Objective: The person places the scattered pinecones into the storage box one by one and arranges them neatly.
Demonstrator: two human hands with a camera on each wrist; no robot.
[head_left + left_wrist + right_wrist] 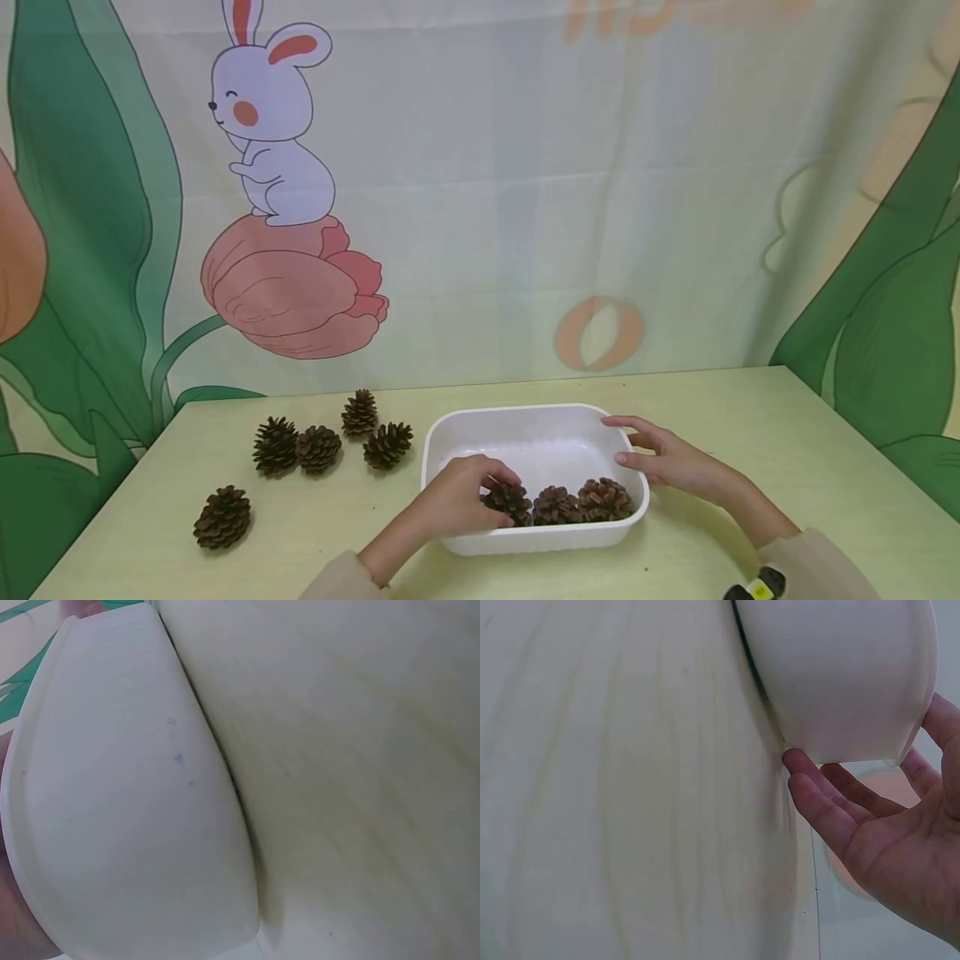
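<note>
Behind everything hangs a creased, pale backdrop [487, 208], and we get a white rabbit [296, 179] perched on a pink flower [288, 287], with big green leaves [82, 208] at both sides; below it we have the pale yellow surface [112, 550], dotted with dark specks and, in the wrist views, faintly streaked; on its left side four pine cones [318, 450] sit in a loose group, while a lone cone [222, 517] lies nearer to us, apart from them; front and centre we see the white tub [536, 542], upright on the surface, three cones along its near wall; the left hand [461, 500] reaches over the rim, its grip closed round the leftmost cone [512, 504] inside the tub; just beside it rest the middle cone [557, 506] and the right-end cone [604, 500]; the right hand [678, 462] has a narrow grip on the tub's right end, thumb over the rim, and its wrist view shows us fingers at the outer wall.
</note>
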